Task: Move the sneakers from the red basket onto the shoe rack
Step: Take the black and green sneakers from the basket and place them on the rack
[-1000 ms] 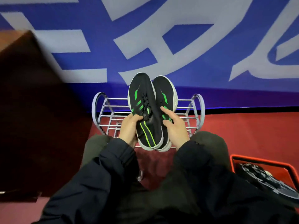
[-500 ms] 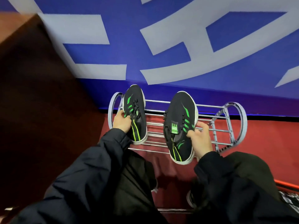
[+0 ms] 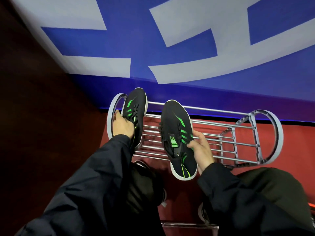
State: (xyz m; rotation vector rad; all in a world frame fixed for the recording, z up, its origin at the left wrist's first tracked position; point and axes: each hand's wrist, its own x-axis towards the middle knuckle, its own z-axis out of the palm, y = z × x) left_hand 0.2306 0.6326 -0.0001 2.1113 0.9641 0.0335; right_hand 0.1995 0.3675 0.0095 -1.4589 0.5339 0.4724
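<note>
Over rack [image 3: 221, 125], sneakers [image 3: 179, 133] in both grips

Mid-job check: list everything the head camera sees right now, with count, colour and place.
sneaker: two, black with green stripes and white soles; left sneaker at the rack's left end, right sneaker near the middle, heel past the front rail
shoe rack: one, silver rails, grey oval ends, on the floor by the wall
wall banner: one, blue with pale shapes, behind the rack
floor: red
left hand: holds the left sneaker
right hand: grips the right sneaker's side
sleeves: two, dark, at the bottom
</note>
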